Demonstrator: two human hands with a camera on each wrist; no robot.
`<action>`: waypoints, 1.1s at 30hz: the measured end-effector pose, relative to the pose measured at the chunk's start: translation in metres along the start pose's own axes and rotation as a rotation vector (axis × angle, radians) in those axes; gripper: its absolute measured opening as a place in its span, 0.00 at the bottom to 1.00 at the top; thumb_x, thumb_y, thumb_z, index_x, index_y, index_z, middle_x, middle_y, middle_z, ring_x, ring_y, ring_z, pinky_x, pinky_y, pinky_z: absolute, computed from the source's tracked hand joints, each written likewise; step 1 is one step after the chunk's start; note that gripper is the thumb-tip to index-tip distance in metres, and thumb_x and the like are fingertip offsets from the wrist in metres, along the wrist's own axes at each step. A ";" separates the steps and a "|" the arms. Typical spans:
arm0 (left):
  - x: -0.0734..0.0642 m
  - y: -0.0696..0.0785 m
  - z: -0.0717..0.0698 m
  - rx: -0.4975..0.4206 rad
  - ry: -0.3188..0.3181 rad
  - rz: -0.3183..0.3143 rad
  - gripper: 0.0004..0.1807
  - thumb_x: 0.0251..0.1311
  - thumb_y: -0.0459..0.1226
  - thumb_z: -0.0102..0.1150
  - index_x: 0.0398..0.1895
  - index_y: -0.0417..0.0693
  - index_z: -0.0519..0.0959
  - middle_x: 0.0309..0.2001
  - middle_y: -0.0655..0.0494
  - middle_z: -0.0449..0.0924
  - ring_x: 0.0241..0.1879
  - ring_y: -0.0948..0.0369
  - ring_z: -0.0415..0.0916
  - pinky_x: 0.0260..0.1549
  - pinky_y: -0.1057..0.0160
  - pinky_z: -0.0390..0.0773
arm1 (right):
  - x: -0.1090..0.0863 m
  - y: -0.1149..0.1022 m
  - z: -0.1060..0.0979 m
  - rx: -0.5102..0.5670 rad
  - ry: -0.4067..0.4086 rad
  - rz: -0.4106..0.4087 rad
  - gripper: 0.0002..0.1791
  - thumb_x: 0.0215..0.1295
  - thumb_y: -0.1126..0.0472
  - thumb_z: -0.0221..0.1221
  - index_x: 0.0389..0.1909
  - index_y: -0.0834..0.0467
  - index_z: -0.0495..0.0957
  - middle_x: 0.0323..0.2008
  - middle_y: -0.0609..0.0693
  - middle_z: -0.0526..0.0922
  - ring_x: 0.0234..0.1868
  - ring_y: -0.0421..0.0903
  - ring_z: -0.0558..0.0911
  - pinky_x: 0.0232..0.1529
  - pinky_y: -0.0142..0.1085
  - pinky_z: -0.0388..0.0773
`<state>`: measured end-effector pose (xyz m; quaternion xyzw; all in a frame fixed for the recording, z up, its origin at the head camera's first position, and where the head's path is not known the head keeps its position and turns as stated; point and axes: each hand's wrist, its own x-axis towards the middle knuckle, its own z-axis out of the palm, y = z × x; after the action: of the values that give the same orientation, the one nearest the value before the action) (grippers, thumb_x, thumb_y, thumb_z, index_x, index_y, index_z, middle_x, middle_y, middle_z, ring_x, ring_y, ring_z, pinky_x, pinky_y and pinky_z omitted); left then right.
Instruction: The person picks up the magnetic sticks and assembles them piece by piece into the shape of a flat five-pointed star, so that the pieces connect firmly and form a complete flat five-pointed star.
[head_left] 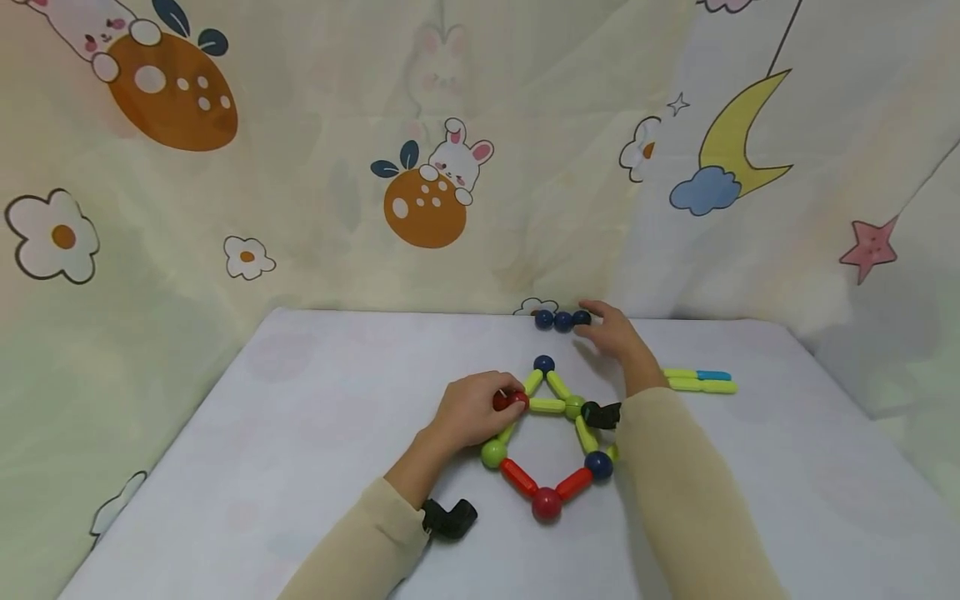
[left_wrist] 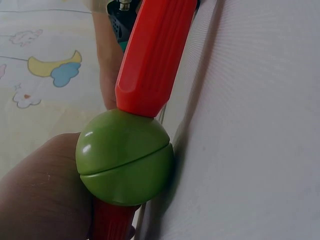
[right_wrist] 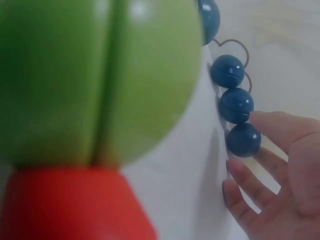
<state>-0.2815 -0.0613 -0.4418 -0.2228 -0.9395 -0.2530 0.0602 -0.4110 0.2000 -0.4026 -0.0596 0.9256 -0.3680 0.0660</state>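
Note:
My left hand (head_left: 474,407) grips the red ball (head_left: 520,402) at the left corner of a frame of coloured rods and balls. In the left wrist view, a green ball (left_wrist: 125,157) with a red rod (left_wrist: 155,55) lies beside that hand. At the table's far edge, my right hand (head_left: 613,335) has its thumb and index finger around the end dark blue ball (head_left: 582,318) of a short row. The other fingers spread loosely below it in the right wrist view. A dark blue ball (head_left: 543,364) tops the frame, and a larger red ball (head_left: 547,505) forms its near corner.
Two yellow-green rods (head_left: 701,387), one with a blue end, lie right of my right forearm. A printed cloth (head_left: 322,167) hangs behind the white table (head_left: 300,417). Black wrist cameras (head_left: 450,519) sit on both wrists, the right one overlapping the frame's right side.

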 end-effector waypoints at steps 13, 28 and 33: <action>0.002 0.002 0.001 0.002 -0.001 0.002 0.13 0.68 0.50 0.62 0.52 0.60 0.85 0.42 0.65 0.85 0.39 0.66 0.76 0.37 0.67 0.77 | 0.001 0.006 -0.003 -0.021 0.055 0.049 0.37 0.73 0.59 0.56 0.80 0.58 0.56 0.72 0.72 0.64 0.70 0.69 0.67 0.70 0.60 0.69; 0.000 0.002 0.001 -0.008 -0.013 -0.007 0.13 0.69 0.49 0.62 0.52 0.59 0.85 0.42 0.65 0.85 0.38 0.66 0.76 0.37 0.67 0.77 | -0.001 0.012 -0.002 0.020 0.049 0.137 0.30 0.72 0.56 0.58 0.70 0.63 0.67 0.66 0.68 0.74 0.56 0.59 0.81 0.52 0.44 0.81; 0.000 0.001 -0.001 -0.012 -0.014 -0.015 0.13 0.68 0.49 0.63 0.52 0.59 0.85 0.43 0.65 0.86 0.38 0.66 0.77 0.37 0.67 0.77 | 0.000 0.011 0.000 -0.002 0.023 0.132 0.29 0.73 0.57 0.57 0.72 0.61 0.69 0.65 0.68 0.75 0.54 0.57 0.82 0.49 0.41 0.82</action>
<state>-0.2811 -0.0605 -0.4402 -0.2180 -0.9401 -0.2573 0.0507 -0.4114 0.2085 -0.4101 0.0055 0.9286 -0.3625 0.0792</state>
